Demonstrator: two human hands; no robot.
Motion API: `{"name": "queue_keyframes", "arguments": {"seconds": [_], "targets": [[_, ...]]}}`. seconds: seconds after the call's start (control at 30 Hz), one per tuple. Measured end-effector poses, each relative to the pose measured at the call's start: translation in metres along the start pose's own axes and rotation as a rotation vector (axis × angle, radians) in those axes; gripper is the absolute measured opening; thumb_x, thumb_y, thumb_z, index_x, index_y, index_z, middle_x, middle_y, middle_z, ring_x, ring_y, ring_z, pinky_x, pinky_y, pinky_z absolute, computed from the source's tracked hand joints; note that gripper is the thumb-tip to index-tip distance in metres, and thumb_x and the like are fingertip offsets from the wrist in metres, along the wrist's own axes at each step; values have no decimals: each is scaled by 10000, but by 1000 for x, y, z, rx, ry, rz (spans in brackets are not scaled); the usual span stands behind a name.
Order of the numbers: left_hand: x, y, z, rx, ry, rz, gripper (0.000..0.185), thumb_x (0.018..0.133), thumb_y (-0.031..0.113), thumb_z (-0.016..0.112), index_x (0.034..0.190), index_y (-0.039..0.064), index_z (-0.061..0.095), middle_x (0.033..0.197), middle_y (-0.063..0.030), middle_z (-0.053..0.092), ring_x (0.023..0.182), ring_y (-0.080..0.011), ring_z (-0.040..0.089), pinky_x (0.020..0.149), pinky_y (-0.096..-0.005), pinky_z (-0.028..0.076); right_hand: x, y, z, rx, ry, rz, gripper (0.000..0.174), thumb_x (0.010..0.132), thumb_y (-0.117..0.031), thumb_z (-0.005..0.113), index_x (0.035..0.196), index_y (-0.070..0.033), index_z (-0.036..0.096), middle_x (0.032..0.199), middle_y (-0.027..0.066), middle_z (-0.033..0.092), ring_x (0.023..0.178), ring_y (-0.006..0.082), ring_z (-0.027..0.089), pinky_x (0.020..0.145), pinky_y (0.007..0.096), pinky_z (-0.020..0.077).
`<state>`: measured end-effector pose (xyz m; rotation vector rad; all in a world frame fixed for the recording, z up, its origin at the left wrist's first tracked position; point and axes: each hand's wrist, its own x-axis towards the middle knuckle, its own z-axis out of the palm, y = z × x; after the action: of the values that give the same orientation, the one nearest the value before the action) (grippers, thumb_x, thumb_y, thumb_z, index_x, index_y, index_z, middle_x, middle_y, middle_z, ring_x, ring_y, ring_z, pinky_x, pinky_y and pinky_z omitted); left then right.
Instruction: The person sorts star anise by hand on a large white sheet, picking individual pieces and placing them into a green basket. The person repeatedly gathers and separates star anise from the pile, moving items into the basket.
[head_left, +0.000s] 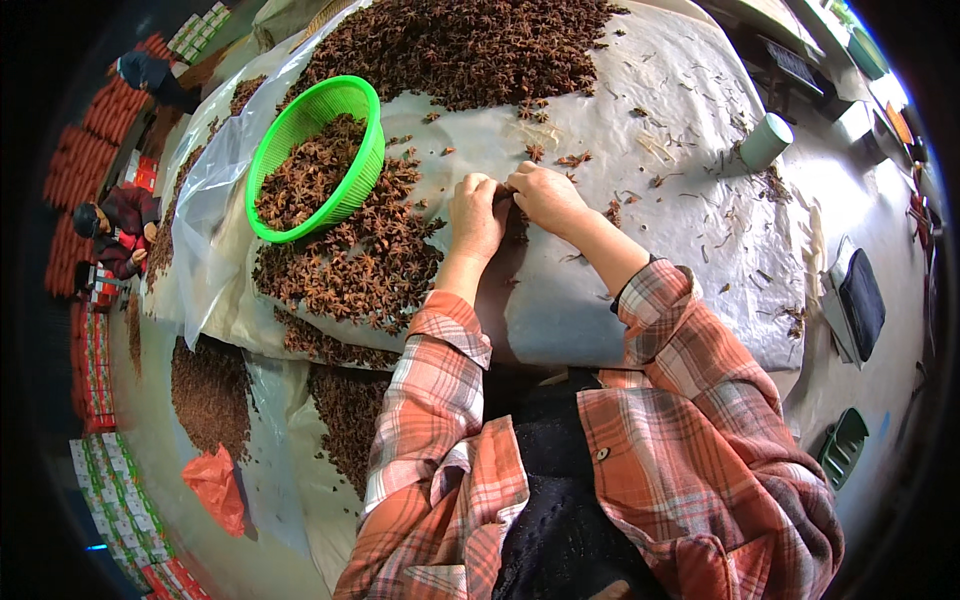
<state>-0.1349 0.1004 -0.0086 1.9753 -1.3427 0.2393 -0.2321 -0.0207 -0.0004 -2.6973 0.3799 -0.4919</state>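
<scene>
My left hand (480, 214) and my right hand (544, 196) meet above the plastic-covered table (577, 315). Their fingertips pinch a small dark brown piece (504, 192), which looks like star anise and is mostly hidden by the fingers. Just beyond my hands lie a few loose star anise pods (535, 152). Left of my left hand is a spread of star anise (352, 281). A green plastic mesh basket (367, 169), tilted and partly filled with star anise, rests on that spread. At the far side rises a large, darker heap of star anise (457, 52).
A pale green cup (766, 142) stands at the table's right, among scattered stems (705, 195). Clear plastic sheeting (217, 202) drapes the left side. Another person (120, 229) sits beyond it near stacked red sacks (79, 165). An orange-red plastic bag (215, 487) lies on the floor.
</scene>
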Motion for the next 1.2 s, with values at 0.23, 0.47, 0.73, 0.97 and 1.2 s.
{"name": "queue_keyframes", "arguments": {"seconds": [0.23, 0.47, 0.73, 0.97, 1.2], "targets": [[1, 8, -4, 203, -70, 71, 24, 797, 104, 623, 799, 81, 617, 876, -72, 586, 884, -279, 566, 728, -413, 436, -59, 17, -31, 233, 124, 126, 158, 819, -184, 616, 875, -37, 608, 877, 138, 618, 820, 352, 615, 725, 432, 489], [18, 20, -1, 550, -315, 218, 90, 825, 98, 566, 865, 74, 643, 942, -69, 626, 941, -269, 603, 788, -396, 475, -80, 17, -61, 189, 265, 274, 154, 836, -163, 608, 943, -60, 647, 930, 135, 641, 861, 340, 630, 758, 409, 504], [4, 3, -2, -230, -89, -14, 181, 796, 111, 712, 954, 45, 655, 926, -88, 629, 835, -305, 608, 762, -403, 501, -20, 8, -27, -259, -201, 261, 166, 817, -173, 640, 925, -48, 642, 997, 149, 644, 918, 329, 651, 766, 412, 534], [7, 22, 10, 32, -108, 123, 137, 757, 100, 712, 865, 82, 630, 902, -81, 630, 896, -316, 576, 777, -417, 470, -28, 4, -32, -329, -48, 129, 135, 795, -83, 615, 914, -23, 593, 882, 143, 647, 789, 299, 679, 674, 388, 550], [2, 28, -7, -347, 52, -45, 54, 853, 6, 619, 856, 35, 575, 787, -94, 586, 682, -200, 575, 603, -318, 456, -110, 80, -120, -342, 353, 639, 153, 804, -123, 621, 954, -101, 637, 936, 96, 628, 896, 265, 644, 801, 423, 511]]}}
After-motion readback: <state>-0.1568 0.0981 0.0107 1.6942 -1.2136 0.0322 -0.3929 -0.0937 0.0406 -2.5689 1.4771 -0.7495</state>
